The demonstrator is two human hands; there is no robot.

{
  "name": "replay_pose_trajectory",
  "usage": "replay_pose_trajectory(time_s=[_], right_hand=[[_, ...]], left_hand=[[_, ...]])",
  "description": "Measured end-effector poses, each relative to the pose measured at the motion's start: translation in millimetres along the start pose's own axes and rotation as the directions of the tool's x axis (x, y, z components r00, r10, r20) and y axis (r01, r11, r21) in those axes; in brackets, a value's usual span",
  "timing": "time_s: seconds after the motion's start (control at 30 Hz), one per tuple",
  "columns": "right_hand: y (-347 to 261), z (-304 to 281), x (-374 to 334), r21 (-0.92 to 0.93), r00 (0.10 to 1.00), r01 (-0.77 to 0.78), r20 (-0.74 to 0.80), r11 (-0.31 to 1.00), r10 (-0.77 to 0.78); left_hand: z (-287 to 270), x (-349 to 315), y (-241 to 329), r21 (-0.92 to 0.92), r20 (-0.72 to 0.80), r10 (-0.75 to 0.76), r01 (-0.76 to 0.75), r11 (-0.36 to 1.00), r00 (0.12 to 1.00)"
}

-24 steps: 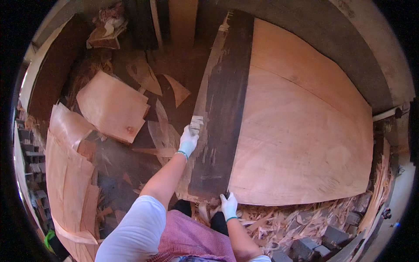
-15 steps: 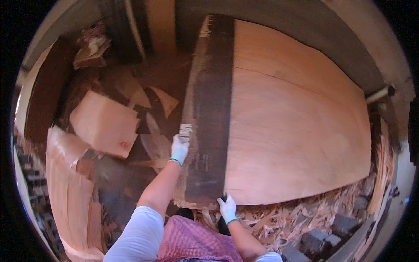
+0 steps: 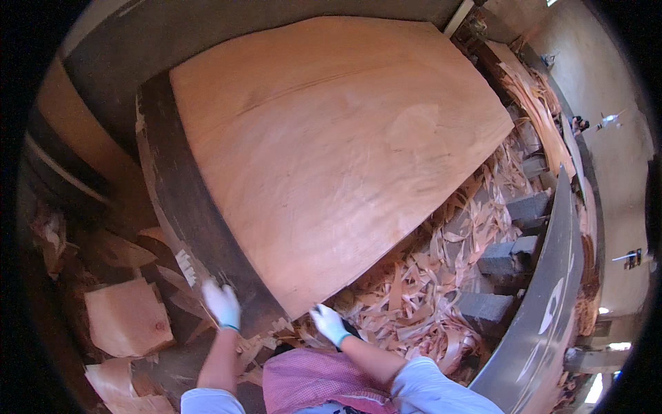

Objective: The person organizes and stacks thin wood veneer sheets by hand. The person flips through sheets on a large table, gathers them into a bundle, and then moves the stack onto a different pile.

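A large sheet of light-brown wood veneer (image 3: 338,145) lies in front of me, on a dark board (image 3: 200,186) whose bare strip shows along the veneer's left side. My left hand (image 3: 222,303), in a white glove, is over the near left part of this strip. It is smeared by motion, so its fingers cannot be read. A pale ridged patch (image 3: 185,268) sits on the board's left edge, just beyond that hand. At the veneer's near corner is my gloved right hand (image 3: 329,324), fingers closed. A small dark bit shows at its fingertips, too small to name.
Curled veneer scraps (image 3: 407,303) are heaped on the right, beside grey blocks (image 3: 507,255) and a long dark curved panel (image 3: 538,303). Smaller veneer pieces (image 3: 127,317) lie at the lower left. A dark wall (image 3: 227,27) rises behind the sheet.
My view has turned right, so the sheet appears rotated and further left. My left hand has come away from the pale ridged patch, nearer to me. My right hand stays at the veneer's near corner.
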State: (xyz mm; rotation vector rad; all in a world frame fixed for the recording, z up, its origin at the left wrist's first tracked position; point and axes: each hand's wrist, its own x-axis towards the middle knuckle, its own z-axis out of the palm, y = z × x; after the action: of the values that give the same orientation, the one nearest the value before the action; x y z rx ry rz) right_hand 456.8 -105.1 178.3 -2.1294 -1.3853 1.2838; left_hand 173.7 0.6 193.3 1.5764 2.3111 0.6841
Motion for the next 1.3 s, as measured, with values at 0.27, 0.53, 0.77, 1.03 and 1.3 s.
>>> replay_pose_trajectory(time_s=[0.27, 0.53, 0.77, 1.03, 1.3], right_hand=[[177, -158, -76, -0.136, 0.934, -0.342, -0.158, 0.930, 0.320], [272, -274, -154, 0.075, 0.791, -0.603, -0.073, 0.794, 0.608], [267, -348, -154, 0.598, 0.719, -0.461, -0.181, 0.655, 0.671], [339, -408, -114, 0.382, 0.692, -0.477, -0.392, 0.791, 0.606], [333, -607, -34, 0.228, 0.725, -0.504, -0.411, 0.833, 0.552]], left_hand=[[68, -165, 167, -0.068, 0.460, 0.524, -0.560, 0.826, 0.717], [97, -149, 272, 0.095, 0.688, 0.385, -0.602, 0.793, 0.615], [139, -81, 316, 0.253, 0.575, 0.243, -0.452, 0.855, 0.781], [198, -89, 448, 0.181, 0.719, 0.168, -0.415, 0.891, 0.674], [303, -64, 532, 0.276, 0.809, -0.033, -0.329, 0.903, 0.588]])
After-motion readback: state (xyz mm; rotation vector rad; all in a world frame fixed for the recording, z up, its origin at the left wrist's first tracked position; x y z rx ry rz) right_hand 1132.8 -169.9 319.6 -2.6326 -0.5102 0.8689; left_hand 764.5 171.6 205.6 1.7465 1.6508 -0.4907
